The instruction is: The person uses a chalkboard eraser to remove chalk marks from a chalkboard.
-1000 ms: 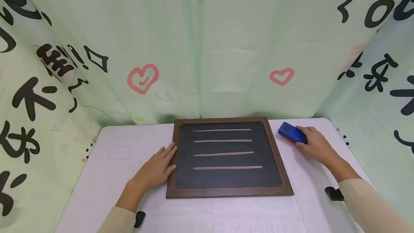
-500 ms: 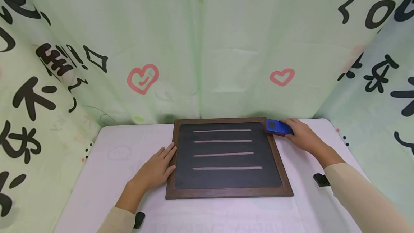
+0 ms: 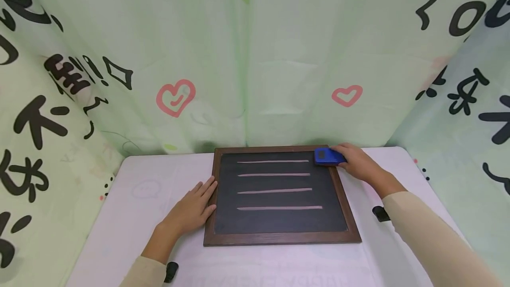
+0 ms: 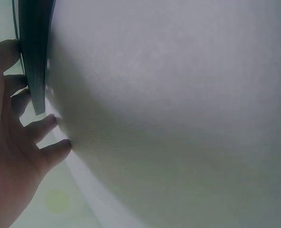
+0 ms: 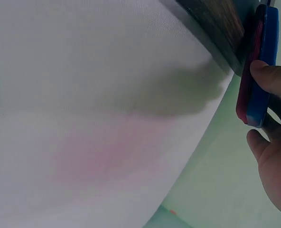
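The right hand (image 3: 356,163) grips a blue eraser (image 3: 326,157) by its near end, thumb on one long side and fingers curled round the other, so the block juts out ahead of the knuckles over the far right corner of the chalkboard (image 3: 279,223). In the right wrist view the eraser (image 5: 260,66) shows a hard blue back with a dark red pad beneath; it looks light and rigid, probably easy to steer one-handed, and the plastic sides seem the sensible place to pinch, leaving the pad face free. Just beyond the eraser's tip lies the topmost of four chalk lines (image 3: 273,161). The left hand (image 3: 191,211) lies flat, fingers straight, its fingertips (image 4: 48,126) pressed against the board's wooden left edge; the framed slate looks stiff and fairly heavy, though it may slide on the smooth white table (image 3: 131,216) if unbraced.
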Demonstrator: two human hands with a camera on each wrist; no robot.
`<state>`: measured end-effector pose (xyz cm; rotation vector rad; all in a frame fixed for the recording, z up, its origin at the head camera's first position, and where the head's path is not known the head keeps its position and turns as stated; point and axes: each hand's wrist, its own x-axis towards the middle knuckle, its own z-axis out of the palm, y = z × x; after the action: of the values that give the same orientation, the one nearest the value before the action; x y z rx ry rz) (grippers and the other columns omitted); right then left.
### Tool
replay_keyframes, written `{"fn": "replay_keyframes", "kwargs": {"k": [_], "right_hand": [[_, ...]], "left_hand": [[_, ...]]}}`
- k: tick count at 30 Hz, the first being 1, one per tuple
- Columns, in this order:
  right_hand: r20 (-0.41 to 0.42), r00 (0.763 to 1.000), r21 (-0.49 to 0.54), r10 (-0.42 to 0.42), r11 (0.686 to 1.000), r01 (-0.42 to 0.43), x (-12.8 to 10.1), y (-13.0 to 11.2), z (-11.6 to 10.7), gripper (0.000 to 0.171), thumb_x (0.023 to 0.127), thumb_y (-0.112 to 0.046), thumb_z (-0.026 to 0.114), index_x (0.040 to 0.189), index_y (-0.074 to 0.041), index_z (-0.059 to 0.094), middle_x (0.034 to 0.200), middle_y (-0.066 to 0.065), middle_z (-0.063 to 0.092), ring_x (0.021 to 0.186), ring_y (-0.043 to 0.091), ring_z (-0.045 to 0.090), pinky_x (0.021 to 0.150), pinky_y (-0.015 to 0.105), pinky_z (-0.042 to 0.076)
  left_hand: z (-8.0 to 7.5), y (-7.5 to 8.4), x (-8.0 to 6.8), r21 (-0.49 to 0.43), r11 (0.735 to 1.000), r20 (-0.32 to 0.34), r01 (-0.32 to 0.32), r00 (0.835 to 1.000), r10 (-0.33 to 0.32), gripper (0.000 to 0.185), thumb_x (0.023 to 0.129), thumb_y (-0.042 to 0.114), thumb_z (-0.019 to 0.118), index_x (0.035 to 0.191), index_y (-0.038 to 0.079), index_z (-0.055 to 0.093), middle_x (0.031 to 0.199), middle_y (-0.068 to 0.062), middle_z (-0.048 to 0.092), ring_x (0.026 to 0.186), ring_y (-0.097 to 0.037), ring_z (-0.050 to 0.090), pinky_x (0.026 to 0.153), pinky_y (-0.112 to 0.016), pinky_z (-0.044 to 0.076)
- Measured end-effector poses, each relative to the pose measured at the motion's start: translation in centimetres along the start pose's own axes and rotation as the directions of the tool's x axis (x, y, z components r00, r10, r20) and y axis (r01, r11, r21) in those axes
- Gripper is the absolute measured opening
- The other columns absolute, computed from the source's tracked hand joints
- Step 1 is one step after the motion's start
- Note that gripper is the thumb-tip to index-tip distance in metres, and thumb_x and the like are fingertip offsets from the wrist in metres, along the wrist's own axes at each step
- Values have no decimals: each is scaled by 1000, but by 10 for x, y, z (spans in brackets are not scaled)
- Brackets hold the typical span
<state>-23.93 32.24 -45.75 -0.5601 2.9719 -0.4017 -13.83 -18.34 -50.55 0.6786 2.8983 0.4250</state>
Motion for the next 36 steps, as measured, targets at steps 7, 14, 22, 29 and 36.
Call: {"fn": "replay_keyframes", "kwargs": {"k": [7, 14, 22, 29, 36], "right_hand": [[15, 1000, -22, -11, 1000, 11, 8, -7, 5, 54, 94, 5, 69, 145, 5, 53, 145, 32, 52, 136, 52, 48, 110, 65, 44], [34, 999, -32, -4, 999, 5, 15, -15, 8, 53, 95, 3, 69, 145, 4, 54, 146, 31, 53, 136, 51, 48, 111, 65, 44], [41, 999, -55, -11, 998, 14, 25, -26, 13, 53, 94, 2, 70, 145, 3, 55, 145, 30, 55, 135, 50, 50, 112, 64, 44], [37, 999, -73, -30, 997, 32, 33, -35, 18, 53, 92, 1, 73, 143, 3, 58, 141, 29, 58, 133, 49, 52, 111, 62, 45], [39, 998, -69, -57, 996, 60, 39, -45, 22, 53, 93, -1, 73, 144, 2, 58, 140, 29, 59, 132, 48, 54, 110, 61, 46]], "left_hand": [[1, -1, 0, 1, 1000, -9, -8, 1000, 8, 65, 108, 32, 52, 162, 4, 31, 171, -13, 26, 151, -47, 34, 117, -66, 37], [3, -2, 1, 7, 1000, -5, -8, 1000, 8, 65, 108, 33, 52, 162, 4, 31, 171, -12, 25, 152, -47, 33, 117, -66, 37], [5, -3, 2, 12, 1000, -4, -4, 1000, 4, 65, 108, 33, 51, 163, 5, 30, 172, -11, 24, 152, -46, 33, 117, -66, 37], [7, -5, 3, 12, 1000, -4, 1, 1000, -1, 66, 108, 34, 51, 163, 6, 29, 172, -10, 23, 152, -46, 33, 118, -65, 37], [7, -5, 3, 11, 1000, -6, 0, 1000, 0, 66, 108, 34, 51, 163, 7, 29, 172, -10, 23, 152, -46, 32, 118, -66, 36]]}}
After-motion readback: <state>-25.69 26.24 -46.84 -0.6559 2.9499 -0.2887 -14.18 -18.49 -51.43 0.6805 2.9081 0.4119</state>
